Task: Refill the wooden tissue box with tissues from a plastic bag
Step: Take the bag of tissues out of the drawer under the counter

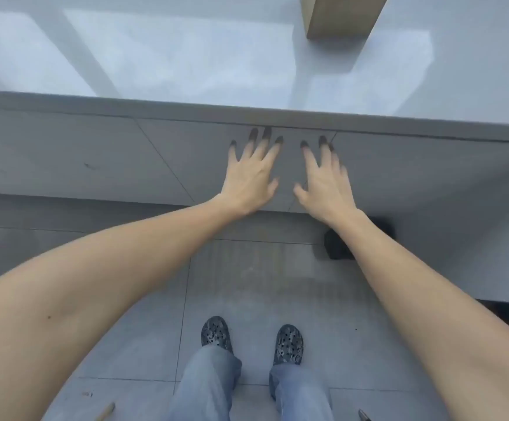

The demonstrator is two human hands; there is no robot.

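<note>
A wooden tissue box (339, 16) stands at the far side of the grey countertop (186, 62), cut off by the top edge of the view. My left hand (251, 174) and my right hand (323, 180) are stretched out side by side in front of the counter's grey front panel (95, 153), below its edge. Both hands have their fingers spread and hold nothing. The fingertips are blurred and dark. No plastic bag or tissues are in view.
I stand on a grey tiled floor (247, 284), my feet in patterned clogs (217, 332). A black object (335, 244) sits on the floor at the counter's base, partly behind my right forearm. A wooden stick end (106, 411) lies at the bottom edge.
</note>
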